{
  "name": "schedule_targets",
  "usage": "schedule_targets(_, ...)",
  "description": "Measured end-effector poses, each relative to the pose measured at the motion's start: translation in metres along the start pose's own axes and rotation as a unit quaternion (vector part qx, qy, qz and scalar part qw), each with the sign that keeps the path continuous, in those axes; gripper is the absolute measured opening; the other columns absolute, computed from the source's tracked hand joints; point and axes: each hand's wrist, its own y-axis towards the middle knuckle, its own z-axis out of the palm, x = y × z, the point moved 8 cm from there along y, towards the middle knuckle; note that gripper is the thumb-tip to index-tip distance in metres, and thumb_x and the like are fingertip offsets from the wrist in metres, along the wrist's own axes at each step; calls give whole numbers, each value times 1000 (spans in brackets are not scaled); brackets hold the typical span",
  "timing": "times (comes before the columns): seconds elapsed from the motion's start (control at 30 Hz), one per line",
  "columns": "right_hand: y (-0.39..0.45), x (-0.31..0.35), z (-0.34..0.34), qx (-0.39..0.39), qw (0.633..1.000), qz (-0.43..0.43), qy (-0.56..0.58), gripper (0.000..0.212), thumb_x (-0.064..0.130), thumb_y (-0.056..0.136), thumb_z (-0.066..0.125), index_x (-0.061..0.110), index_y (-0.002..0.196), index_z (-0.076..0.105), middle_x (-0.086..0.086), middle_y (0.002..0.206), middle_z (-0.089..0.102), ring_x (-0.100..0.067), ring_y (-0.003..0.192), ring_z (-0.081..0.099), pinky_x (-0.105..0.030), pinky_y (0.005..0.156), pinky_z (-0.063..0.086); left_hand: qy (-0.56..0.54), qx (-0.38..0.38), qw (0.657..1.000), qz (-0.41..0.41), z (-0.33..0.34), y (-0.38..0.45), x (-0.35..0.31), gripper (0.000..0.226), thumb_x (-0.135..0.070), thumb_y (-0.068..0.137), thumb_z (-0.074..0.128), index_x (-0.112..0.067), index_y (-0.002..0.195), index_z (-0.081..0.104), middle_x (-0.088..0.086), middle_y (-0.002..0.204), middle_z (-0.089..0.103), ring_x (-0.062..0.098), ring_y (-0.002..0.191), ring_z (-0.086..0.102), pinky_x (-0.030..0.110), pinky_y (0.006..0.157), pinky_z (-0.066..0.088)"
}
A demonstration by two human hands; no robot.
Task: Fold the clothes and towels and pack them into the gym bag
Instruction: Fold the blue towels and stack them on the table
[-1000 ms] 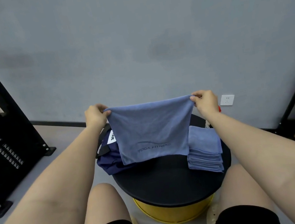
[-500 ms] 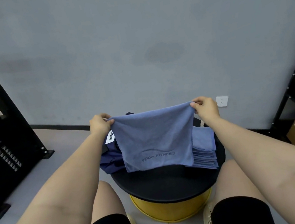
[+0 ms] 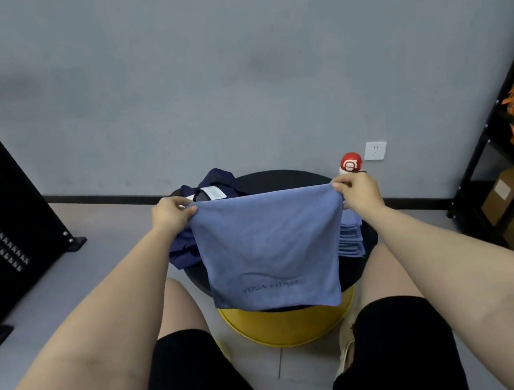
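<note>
Blue towel (image 3: 269, 254), lettered "YOGA FITNESS" near its lower edge: held up flat above the round black desk (image 3: 283, 178), left hand (image 3: 172, 214) pinching its top left corner, right hand (image 3: 355, 192) pinching its top right corner, the cloth hanging between the person's knees. On the desk behind it: navy garment (image 3: 216, 181) with white label at left, stack of folded blue towels (image 3: 351, 237) at right, red-capped item (image 3: 351, 162) at the far right edge. Yellow base (image 3: 287, 324) under the desk.

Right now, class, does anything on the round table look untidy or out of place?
Yes: the navy garment at the table's left edge lies crumpled and spills over the rim, unlike the neatly folded towel stack on the right. The held blue towel hangs straight.
</note>
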Motion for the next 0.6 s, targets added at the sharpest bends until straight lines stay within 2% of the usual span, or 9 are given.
schedule_targets(0.07,-2,-12,11,15,1000,13,-12,16,11,94,57,8,104,70,-1,89,60,-19,80,57,-43,84,55,13,15,1000,-10,8,1,13,20,-17,88,64,-10,106,69,6,89,62,18,74,55,25,71,42)
schedule_targets(0.17,-1,-30,29,31,998,32,-50,16,10,95,55,10,101,69,-11,97,64,-28,85,60,-47,84,55,37,41,998,-31,24,3,34,18,-16,88,64,-9,103,70,8,95,67,21,83,58,26,78,45)
schedule_targets(0.27,3,-48,47,51,993,54,-94,19,11,96,51,13,97,70,-21,98,65,-37,89,61,-51,83,54,35,53,997,-50,40,9,50,14,-9,87,64,-7,100,70,15,97,70,21,78,59,31,79,52)
schedule_targets(0.4,15,-59,64,63,987,64,-132,19,12,96,49,10,97,68,-19,96,66,-35,87,61,-47,83,54,44,58,995,-67,56,23,61,11,-7,88,63,-7,96,70,13,94,69,17,73,56,26,72,47)
schedule_targets(0.6,41,-69,83,67,983,75,-156,19,9,96,48,5,95,67,-19,89,65,-35,83,61,-39,72,49,40,49,994,-84,74,52,65,14,-3,89,58,-4,98,70,13,98,68,16,81,54,22,75,42)
